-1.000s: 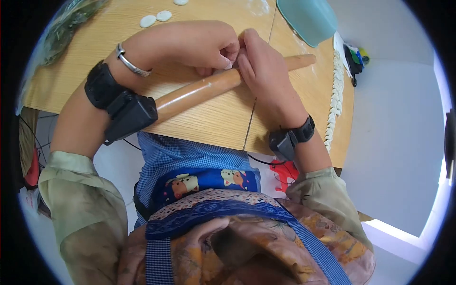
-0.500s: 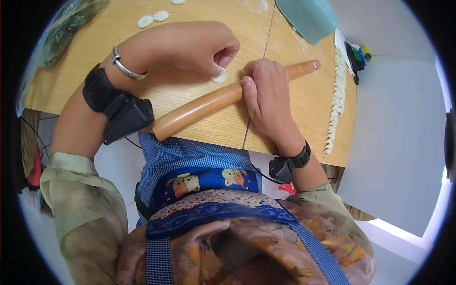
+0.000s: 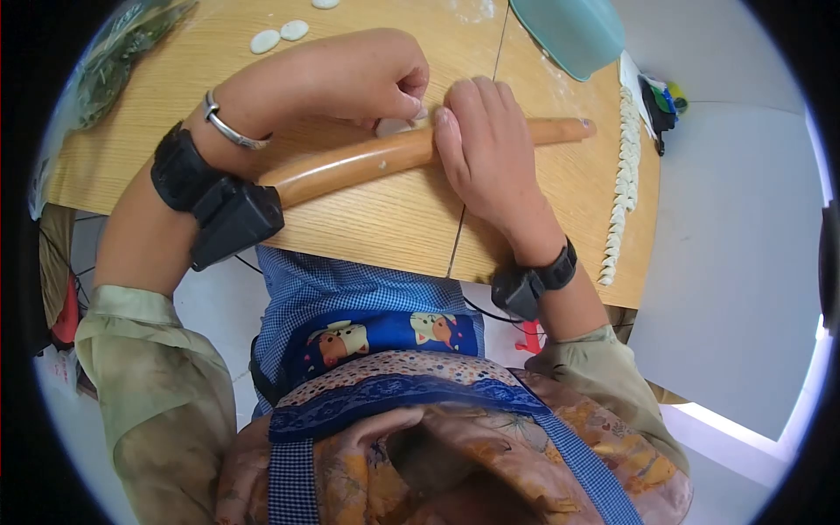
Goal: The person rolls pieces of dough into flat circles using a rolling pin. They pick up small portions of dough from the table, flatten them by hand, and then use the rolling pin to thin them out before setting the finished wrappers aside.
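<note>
A thick wooden rolling pin (image 3: 359, 166) lies slanted over the wooden table (image 3: 367, 236) near its front edge. My right hand (image 3: 486, 144) rests on top of the pin, right of its middle, with the fingers together over it. Beyond the pin, my left hand (image 3: 398, 87) is curled, its fingertips pinching the edge of a small white dough disc (image 3: 394, 127). The pin's near long side hides nothing of the disc, but its far side touches or covers the disc's lower edge. Two flat dough discs (image 3: 265, 41) (image 3: 295, 31) lie farther back.
Another disc (image 3: 325, 3) is at the top edge. A teal bowl (image 3: 573, 35) stands at the back right. Overlapping dough pieces (image 3: 623, 175) form a long row along the right edge. A plastic bag of greens (image 3: 109, 79) lies at the far left.
The rolling pin has moved away from me and turned slightly, now meeting the disc. My right hand has moved forward with it, and my left hand has shifted slightly left and back with the disc.
</note>
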Demonstrator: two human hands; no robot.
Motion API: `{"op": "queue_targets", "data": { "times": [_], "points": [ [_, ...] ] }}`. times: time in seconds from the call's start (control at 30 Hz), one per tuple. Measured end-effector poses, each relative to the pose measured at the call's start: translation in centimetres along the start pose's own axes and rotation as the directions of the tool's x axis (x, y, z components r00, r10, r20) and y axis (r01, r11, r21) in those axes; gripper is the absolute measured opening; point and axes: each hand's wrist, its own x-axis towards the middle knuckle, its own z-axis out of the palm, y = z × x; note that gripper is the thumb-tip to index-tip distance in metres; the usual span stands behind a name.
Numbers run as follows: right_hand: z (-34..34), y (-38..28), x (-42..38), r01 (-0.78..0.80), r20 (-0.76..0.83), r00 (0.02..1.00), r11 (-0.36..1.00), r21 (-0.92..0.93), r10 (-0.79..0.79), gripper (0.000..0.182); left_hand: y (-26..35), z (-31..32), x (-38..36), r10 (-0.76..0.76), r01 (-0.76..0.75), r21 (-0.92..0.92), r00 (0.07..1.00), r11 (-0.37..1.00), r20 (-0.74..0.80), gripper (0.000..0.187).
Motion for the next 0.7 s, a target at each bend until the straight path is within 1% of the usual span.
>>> {"op": "queue_targets", "data": {
  "times": [0.1,0.17,0.23,0.3,0.33,0.4,0.53,0.57,0.6,0.63,0.7],
  "points": [
    [1.1,0.8,1.9,0.011,0.005,1.000,1.000,-0.007,-0.011,0.014,0.0,-0.3,0.0,-0.028,0.030,-0.054,0.999,0.998,0.036,0.021],
    [1.5,1.0,2.7,0.023,-0.017,1.000,0.999,0.033,-0.023,0.013,-0.2,-0.4,0.0,-0.040,0.041,-0.041,0.999,0.998,0.028,0.022],
    [1.5,0.8,2.4,0.017,-0.019,1.000,1.000,0.026,-0.017,0.014,-0.3,-0.5,0.0,-0.052,0.053,-0.027,0.998,0.998,0.020,0.022],
    [1.4,0.4,1.7,0.013,-0.023,1.000,1.000,0.018,-0.013,0.015,-0.4,-0.8,-0.1,-0.035,0.042,-0.068,0.995,0.997,0.096,0.021],
    [0.9,0.0,1.1,0.004,-0.011,1.000,1.000,-0.002,-0.004,0.016,-0.5,-0.8,-0.1,-0.035,0.041,-0.065,0.995,0.997,0.094,0.021],
    [0.2,-0.7,-0.3,-0.005,-0.001,1.000,1.000,-0.025,0.005,0.017,-0.9,-0.5,0.1,0.181,-0.192,0.142,0.980,0.971,0.087,0.018],
    [-1.1,-1.9,-2.9,-0.038,0.016,0.999,0.999,0.021,0.038,0.018,-0.6,0.1,0.2,0.239,-0.241,0.188,0.970,0.952,0.035,0.015],
    [-1.3,-2.1,-3.2,-0.056,0.029,0.998,0.998,0.041,0.055,0.018,-0.2,0.3,0.0,0.087,-0.088,0.016,0.996,0.996,0.019,0.014],
    [-1.3,-2.0,-3.3,-0.057,0.028,0.998,0.998,0.040,0.056,0.018,0.1,0.3,-0.1,-0.067,0.071,-0.158,0.997,0.985,0.030,0.013],
    [-1.4,-2.0,-3.4,-0.055,0.019,0.998,0.998,0.043,0.055,0.018,0.0,0.3,0.0,-0.066,0.070,-0.157,0.997,0.985,0.031,0.013],
    [-1.4,-1.9,-3.3,-0.055,0.008,0.998,0.998,0.045,0.055,0.018,-0.1,0.2,0.2,-0.007,0.007,0.031,1.000,1.000,0.005,0.015]
  ]
}}
